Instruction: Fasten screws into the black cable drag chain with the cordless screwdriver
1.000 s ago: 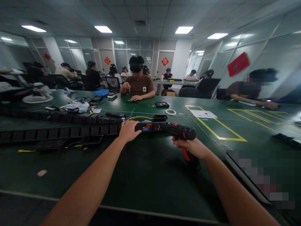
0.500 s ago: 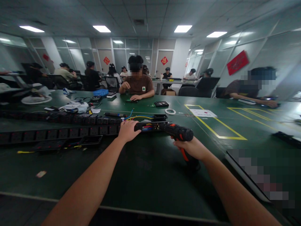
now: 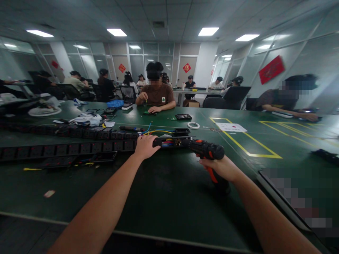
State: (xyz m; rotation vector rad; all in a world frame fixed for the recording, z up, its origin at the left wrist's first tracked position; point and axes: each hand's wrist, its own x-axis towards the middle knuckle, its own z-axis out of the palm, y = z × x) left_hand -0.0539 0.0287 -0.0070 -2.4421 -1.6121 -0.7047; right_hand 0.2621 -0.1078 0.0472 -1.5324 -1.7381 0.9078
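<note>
My left hand (image 3: 145,146) is wrapped over a long black power strip (image 3: 88,148) near its right end, thumb toward a black rounded part. Just right of that hand, the strip's open end (image 3: 168,143) shows red and blue wires and some brassy metal. In my right hand (image 3: 218,165) is a black and orange cordless drill (image 3: 208,150), held by its grip. Its nose points left at the strip's open end; whether the bit touches anything there I cannot tell. Behind the strip lie blue and yellow wires (image 3: 153,132) and a small black frame (image 3: 181,132).
A second power strip (image 3: 92,133) lies behind the first. Black covers (image 3: 59,161) sit in front of it at left. Further back are a white ring (image 3: 193,125), a paper sheet (image 3: 231,127) and a blue basket (image 3: 115,103). A co-worker (image 3: 156,93) sits opposite.
The drill and my right hand have shifted slightly right and back. My left hand stays on the strip. The whole view has moved a little.
</note>
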